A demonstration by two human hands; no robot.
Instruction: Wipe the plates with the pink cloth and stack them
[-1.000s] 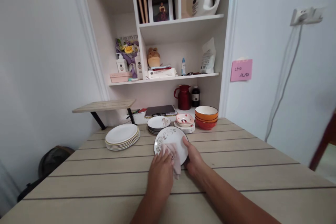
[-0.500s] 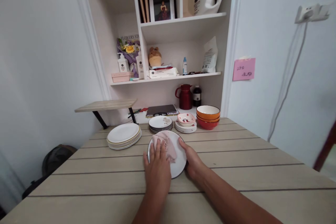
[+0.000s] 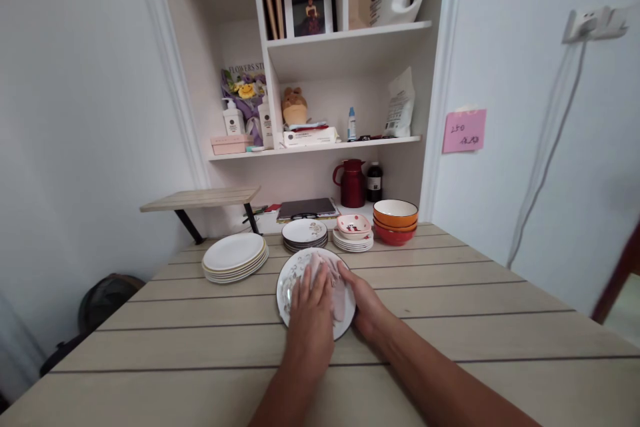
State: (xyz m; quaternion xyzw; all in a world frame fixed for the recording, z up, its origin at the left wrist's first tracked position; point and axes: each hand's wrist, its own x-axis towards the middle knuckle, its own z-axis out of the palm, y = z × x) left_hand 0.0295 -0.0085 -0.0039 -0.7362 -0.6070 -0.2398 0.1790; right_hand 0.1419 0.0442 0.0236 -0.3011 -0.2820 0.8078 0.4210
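A round white plate [image 3: 287,273] with a dark rim and a grey floral pattern on its left side is tilted up toward me above the table. My right hand [image 3: 367,303] grips its right edge, thumb on the face and fingers behind, mostly hidden. A pale pink cloth [image 3: 340,293] lies bunched against the plate's face. Over the cloth is my left hand [image 3: 313,310], fingers long and close together, pressing it onto the plate. Part of the cloth is hidden under those fingers.
Behind the plate stand stacks of white plates [image 3: 235,253], dark-rimmed plates [image 3: 303,232], small plates [image 3: 353,243] with a pink dish [image 3: 354,225] on top, and orange and red bowls [image 3: 395,220]. A small raised shelf [image 3: 203,197] is at the left; a red jug [image 3: 353,183] stands farther back.
My left hand has slid the cloth to the right across the plate, uncovering the floral pattern on the left. My right hand keeps its grip on the edge.
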